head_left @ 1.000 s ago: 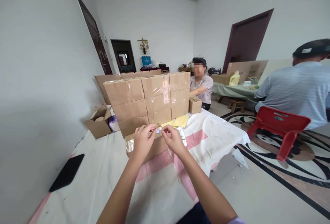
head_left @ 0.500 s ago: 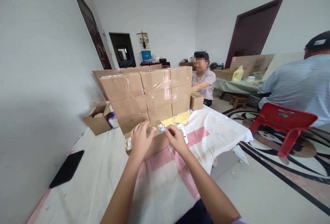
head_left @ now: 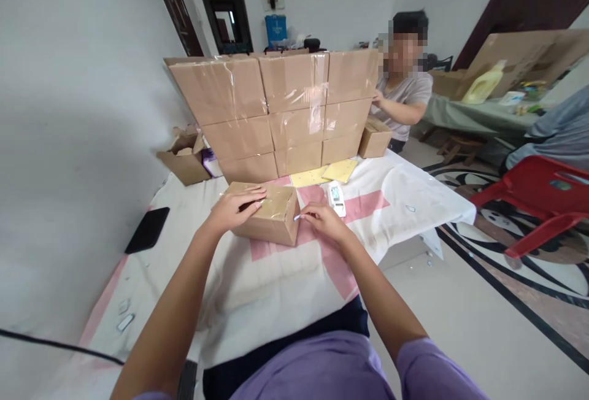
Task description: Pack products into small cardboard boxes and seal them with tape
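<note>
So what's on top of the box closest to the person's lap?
The left hand rests on the box, and shiny clear tape shows on top. Whatever is right beneath the hand is covered, so I can't tell.

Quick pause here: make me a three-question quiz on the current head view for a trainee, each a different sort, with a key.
1. Multiple choice: where does the person's left hand rest?
A) On the yellow sheets
B) On top of the taped carton nearest the person
C) On the red chair

2. True or false: the person's right hand is holding the white device with the small screen.

3. Fill in: the stack of cartons facing the person is ___ cartons high.

Key:
1. B
2. False; it pinches a small pale strip near the carton's end, and the white device lies on the cloth.
3. Three
</note>
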`<action>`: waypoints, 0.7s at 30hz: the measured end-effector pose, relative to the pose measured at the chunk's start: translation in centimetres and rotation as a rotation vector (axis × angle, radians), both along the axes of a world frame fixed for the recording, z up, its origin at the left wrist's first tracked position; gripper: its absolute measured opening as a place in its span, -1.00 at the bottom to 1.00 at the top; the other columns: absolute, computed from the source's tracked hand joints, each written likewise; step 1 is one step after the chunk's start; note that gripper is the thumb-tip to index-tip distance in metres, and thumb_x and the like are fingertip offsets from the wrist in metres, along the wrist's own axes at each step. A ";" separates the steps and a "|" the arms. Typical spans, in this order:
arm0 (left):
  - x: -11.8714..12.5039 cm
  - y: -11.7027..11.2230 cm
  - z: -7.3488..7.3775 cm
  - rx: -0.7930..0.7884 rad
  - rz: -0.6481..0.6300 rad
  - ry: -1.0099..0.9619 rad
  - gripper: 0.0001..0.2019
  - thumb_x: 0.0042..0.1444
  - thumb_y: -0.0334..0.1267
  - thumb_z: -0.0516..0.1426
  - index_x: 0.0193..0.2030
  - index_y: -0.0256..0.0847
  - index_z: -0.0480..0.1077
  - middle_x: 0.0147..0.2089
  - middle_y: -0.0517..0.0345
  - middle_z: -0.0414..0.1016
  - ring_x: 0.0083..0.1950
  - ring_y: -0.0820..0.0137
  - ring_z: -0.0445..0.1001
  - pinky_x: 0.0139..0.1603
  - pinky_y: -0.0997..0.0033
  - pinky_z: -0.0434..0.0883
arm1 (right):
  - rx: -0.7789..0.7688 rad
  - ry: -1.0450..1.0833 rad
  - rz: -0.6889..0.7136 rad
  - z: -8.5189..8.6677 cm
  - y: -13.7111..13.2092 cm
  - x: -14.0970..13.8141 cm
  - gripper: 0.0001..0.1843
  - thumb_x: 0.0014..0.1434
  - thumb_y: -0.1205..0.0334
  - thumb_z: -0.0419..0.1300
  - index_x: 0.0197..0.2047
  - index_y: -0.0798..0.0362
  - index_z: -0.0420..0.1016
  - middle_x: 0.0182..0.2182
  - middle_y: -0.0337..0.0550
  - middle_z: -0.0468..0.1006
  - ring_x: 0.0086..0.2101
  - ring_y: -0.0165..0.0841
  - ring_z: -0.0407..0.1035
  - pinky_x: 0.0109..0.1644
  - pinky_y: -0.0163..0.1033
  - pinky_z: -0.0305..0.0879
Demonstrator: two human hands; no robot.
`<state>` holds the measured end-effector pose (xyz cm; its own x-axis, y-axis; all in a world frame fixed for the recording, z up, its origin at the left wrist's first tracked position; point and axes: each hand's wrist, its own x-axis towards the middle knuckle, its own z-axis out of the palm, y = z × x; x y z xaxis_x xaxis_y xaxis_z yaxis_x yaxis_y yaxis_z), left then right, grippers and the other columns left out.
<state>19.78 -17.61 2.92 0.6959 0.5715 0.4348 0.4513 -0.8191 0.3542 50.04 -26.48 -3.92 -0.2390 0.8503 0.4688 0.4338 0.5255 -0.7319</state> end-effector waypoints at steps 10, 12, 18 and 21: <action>1.3 -0.8 0.1 0.023 0.020 -0.023 -0.66 0.33 -0.05 0.07 0.09 -0.02 0.58 0.12 0.20 0.60 0.25 0.19 0.50 0.35 0.05 0.42 | -0.028 -0.058 -0.038 -0.6 0.9 -0.9 -0.74 0.39 0.10 0.13 -0.26 0.02 0.55 -0.30 -0.14 0.57 -0.28 -0.26 0.43 -0.18 -0.22 0.28; 1.4 -0.9 0.1 0.029 0.025 -0.024 -0.67 0.33 -0.05 0.07 0.08 -0.01 0.58 0.12 0.22 0.60 0.25 0.20 0.50 0.33 0.08 0.43 | -0.024 -0.058 -0.029 -0.8 0.8 -0.9 -0.74 0.39 0.11 0.13 -0.28 0.01 0.55 -0.32 -0.14 0.56 -0.28 -0.25 0.43 -0.17 -0.21 0.28; 1.6 -0.7 -0.3 0.061 0.029 -0.030 -0.69 0.33 -0.08 0.08 0.07 -0.02 0.58 0.12 0.23 0.60 0.23 0.23 0.52 0.29 0.12 0.45 | 0.029 -0.046 -0.067 -1.6 0.7 -1.3 -0.83 0.33 0.14 0.17 -0.26 0.01 0.51 0.00 -0.01 0.48 -0.03 -0.16 0.41 0.08 -0.05 0.31; 1.6 -0.5 -0.2 0.089 0.013 -0.023 -0.69 0.33 -0.11 0.06 0.06 -0.03 0.58 0.12 0.21 0.60 0.24 0.24 0.51 0.28 0.13 0.43 | 0.078 0.051 -0.103 -2.2 0.7 -1.9 -0.90 0.30 0.18 0.18 -0.16 0.00 0.40 0.33 0.02 0.17 0.30 -0.10 0.13 0.33 0.05 0.13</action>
<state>21.40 -18.07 2.75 0.6781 0.5388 0.4998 0.4548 -0.8419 0.2905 48.11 -25.81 -6.09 -0.1269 0.8297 0.5436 0.4518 0.5362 -0.7130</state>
